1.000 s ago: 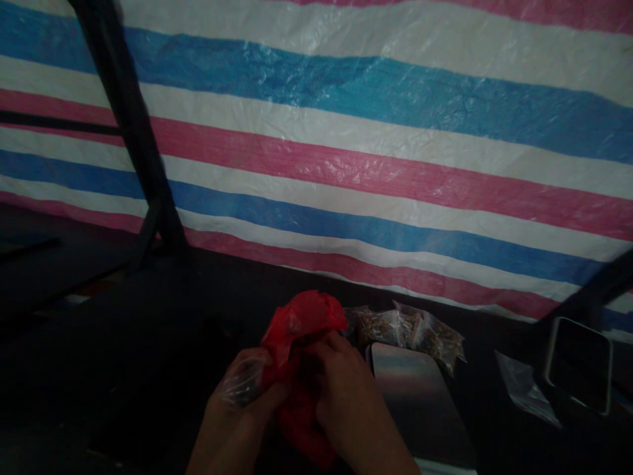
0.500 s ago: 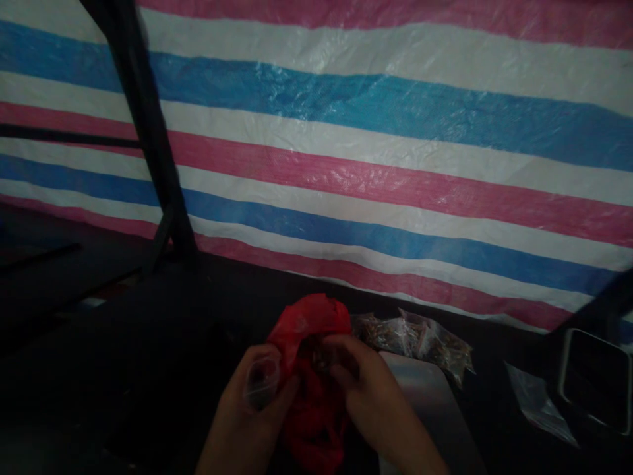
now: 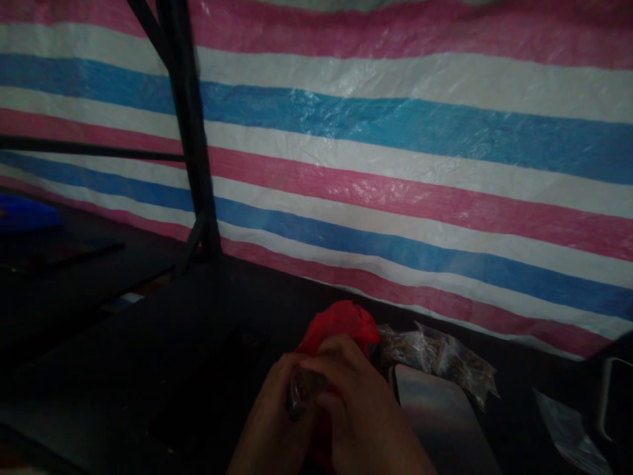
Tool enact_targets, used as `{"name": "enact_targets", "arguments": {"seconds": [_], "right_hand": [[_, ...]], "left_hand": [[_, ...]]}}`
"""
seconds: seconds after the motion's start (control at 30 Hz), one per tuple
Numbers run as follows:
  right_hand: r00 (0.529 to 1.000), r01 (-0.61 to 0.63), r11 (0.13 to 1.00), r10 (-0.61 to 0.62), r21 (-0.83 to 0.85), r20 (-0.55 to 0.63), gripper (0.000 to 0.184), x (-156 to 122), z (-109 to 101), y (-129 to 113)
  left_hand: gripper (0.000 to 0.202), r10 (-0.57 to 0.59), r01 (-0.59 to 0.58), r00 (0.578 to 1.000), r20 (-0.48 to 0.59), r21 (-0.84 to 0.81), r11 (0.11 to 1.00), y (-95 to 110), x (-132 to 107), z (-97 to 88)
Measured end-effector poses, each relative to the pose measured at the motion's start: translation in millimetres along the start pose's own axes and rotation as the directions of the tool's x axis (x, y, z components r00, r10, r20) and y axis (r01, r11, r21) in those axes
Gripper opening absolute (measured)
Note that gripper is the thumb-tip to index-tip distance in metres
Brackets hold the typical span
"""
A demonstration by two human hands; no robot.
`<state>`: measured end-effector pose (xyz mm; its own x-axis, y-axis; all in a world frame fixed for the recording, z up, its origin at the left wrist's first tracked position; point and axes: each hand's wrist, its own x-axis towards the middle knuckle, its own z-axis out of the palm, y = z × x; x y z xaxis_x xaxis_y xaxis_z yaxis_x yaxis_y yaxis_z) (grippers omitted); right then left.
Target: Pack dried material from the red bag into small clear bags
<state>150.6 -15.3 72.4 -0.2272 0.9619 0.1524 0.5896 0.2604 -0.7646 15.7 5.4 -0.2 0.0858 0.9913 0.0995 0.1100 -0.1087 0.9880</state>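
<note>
My two hands meet low in the middle of the head view, over a dark table. My left hand (image 3: 274, 422) pinches a small clear plastic bag (image 3: 297, 389) between thumb and fingers. My right hand (image 3: 359, 409) lies against it, fingertips closed at the mouth of that small bag, and covers most of a red plastic bag (image 3: 341, 320), whose crumpled top sticks up behind my fingers. What is inside the small bag is too dark to make out.
Clear packets of brownish bits (image 3: 440, 356) lie just right of the red bag, behind a flat metal plate (image 3: 440, 415). A loose clear bag (image 3: 568, 432) and a metal-rimmed object (image 3: 610, 396) are at far right. A striped tarp (image 3: 395, 165) and black poles (image 3: 190, 125) stand behind.
My hands have closed together over the small clear bag, hiding more of the red bag. The view has shifted so everything sits further right and lower.
</note>
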Motion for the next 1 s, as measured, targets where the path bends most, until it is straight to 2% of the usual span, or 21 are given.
{"name": "enact_targets", "arguments": {"seconds": [0.13, 0.27, 0.37, 0.43, 0.5, 0.57, 0.67, 0.8, 1.0], "right_hand": [[0.998, 0.045, 0.997, -0.043, -0.060, 0.037, 0.066, -1, 3, -1], [0.995, 0.101, 0.992, -0.099, -0.074, 0.033, 0.064, -1, 2, -2], [0.985, 0.169, 0.983, -0.171, -0.068, -0.025, 0.058, 0, -3, -1], [0.976, 0.173, 0.984, -0.177, -0.045, -0.130, 0.052, -1, -11, 4], [0.962, 0.091, 0.995, -0.095, -0.028, -0.255, 0.044, -3, -22, 13], [0.952, -0.032, 0.999, 0.019, -0.035, -0.307, 0.039, -7, -31, 25], [0.961, -0.151, 0.984, 0.125, -0.091, -0.245, 0.037, -8, -36, 41], [0.966, -0.189, 0.963, 0.147, -0.193, -0.213, 0.042, 6, -26, 44], [0.962, -0.214, 0.912, 0.134, -0.350, -0.238, 0.066, 32, -22, 44]], "left_hand": [[0.028, -0.050, 0.053, 0.998, 0.033, -0.110, 0.993, 1, -1, -0.4], [0.030, -0.107, 0.114, 0.993, 0.052, -0.175, 0.978, 10, -1, 0.6], [0.024, -0.088, 0.101, 0.994, 0.067, -0.227, 0.969, 19, 0, -0.9], [0.023, -0.100, 0.111, 0.993, 0.056, -0.224, 0.968, 22, 1, -2.4], [0.022, -0.123, 0.124, 0.992, 0.014, -0.169, 0.978, 22, 2, -3.8], [0.019, -0.122, 0.120, 0.992, -0.011, -0.103, 0.987, 18, 2, -5.0], [0.016, -0.077, 0.074, 0.996, -0.041, -0.074, 0.995, 10, 1, -6.8], [0.020, -0.074, 0.067, 0.993, -0.089, -0.075, 0.995, 7, 2, -8.2], [0.020, -0.114, 0.102, 0.989, -0.097, -0.120, 0.988, 17, 16, 1.0]]}}
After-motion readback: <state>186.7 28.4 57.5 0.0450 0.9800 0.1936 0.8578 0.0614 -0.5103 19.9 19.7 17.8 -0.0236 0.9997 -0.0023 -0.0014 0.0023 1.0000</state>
